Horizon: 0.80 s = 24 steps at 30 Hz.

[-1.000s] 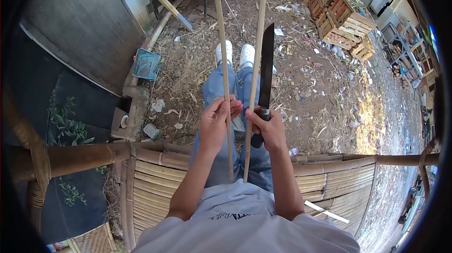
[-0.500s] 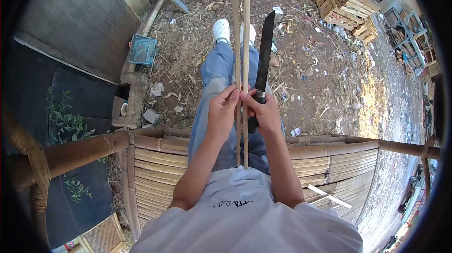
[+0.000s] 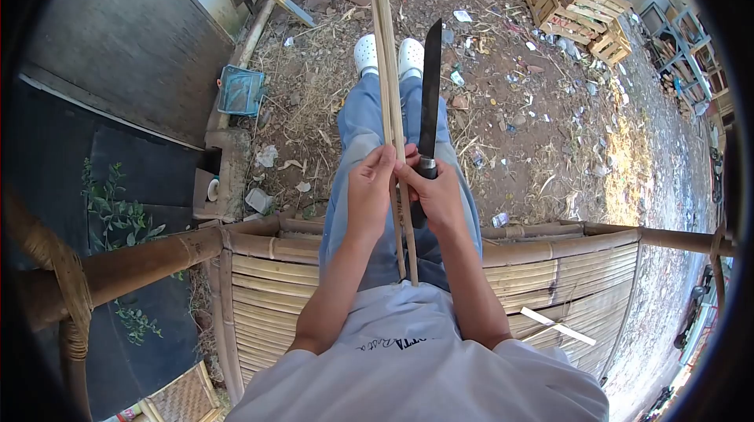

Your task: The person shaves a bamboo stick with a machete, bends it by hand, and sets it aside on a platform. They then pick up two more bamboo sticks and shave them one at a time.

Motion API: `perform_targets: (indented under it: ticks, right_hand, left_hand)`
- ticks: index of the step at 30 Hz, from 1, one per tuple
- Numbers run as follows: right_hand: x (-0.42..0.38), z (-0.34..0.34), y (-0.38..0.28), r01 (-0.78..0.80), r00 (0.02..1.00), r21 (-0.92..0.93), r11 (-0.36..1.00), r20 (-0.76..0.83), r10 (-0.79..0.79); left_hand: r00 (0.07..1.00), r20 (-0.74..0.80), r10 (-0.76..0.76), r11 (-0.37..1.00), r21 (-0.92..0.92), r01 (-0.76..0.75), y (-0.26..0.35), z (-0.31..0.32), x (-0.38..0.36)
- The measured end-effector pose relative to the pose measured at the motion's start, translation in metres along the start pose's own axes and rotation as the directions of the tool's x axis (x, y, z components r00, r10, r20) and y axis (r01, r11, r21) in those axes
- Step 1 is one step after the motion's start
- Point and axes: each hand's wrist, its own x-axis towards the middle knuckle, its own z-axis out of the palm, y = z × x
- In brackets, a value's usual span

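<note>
Two long, pale bamboo strips (image 3: 384, 60) run from my waist up past the top edge of the view, their upper lengths close together. My left hand (image 3: 369, 190) is closed on them at mid-length, thumb pointing upward. Beside it, my right hand (image 3: 437, 196) keeps a long knife (image 3: 430, 100) in its palm, the dark blade pointing up and away from me. The black handle (image 3: 419, 214) shows below that hand. My right thumb and fingertips also press on the strips, close to the left fingers. Some fingertips are hidden behind the strips.
I sit on a bamboo-slat bench (image 3: 271, 288) with a bamboo rail. Litter and dry husks cover the dirt ground (image 3: 518, 131). A blue plastic basket (image 3: 241, 90) stands at left, wooden crates (image 3: 577, 9) at upper right. A white strip (image 3: 558, 326) lies on the slats.
The upper parts of the bamboo strips have swung left and closed together. The knife has shifted slightly left and stands more upright. Both hands keep their hold.
</note>
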Motion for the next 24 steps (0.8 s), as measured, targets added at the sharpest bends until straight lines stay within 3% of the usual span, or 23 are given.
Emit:
perform_targets:
  ticks: [5,19,22,24]
  right_hand:
    - [0.0025,-0.0007,0.0038,0.031,1.0,0.03,0.999,-0.006,-0.031]
    - [0.0007,-0.0021,-0.0022,-0.001,0.999,0.076,0.997,-0.047,0.005]
    - [0.0001,-0.0034,-0.0011,0.012,0.998,0.084,0.996,-0.063,-0.007]
    - [0.0014,-0.0045,0.0006,0.033,0.999,0.085,0.996,-0.042,-0.03]
  left_hand:
    - [1.0,0.021,0.024,0.993,0.117,-0.026,-0.0039,-0.0011,0.0044]
    - [0.991,0.082,-0.103,0.995,0.014,0.102,-0.0006,0.0,0.0046]
    - [0.984,0.157,-0.08,0.997,0.021,0.077,-0.0023,-0.002,0.0056]
    - [0.99,0.13,-0.058,0.998,0.03,0.055,-0.003,0.0002,0.0033]
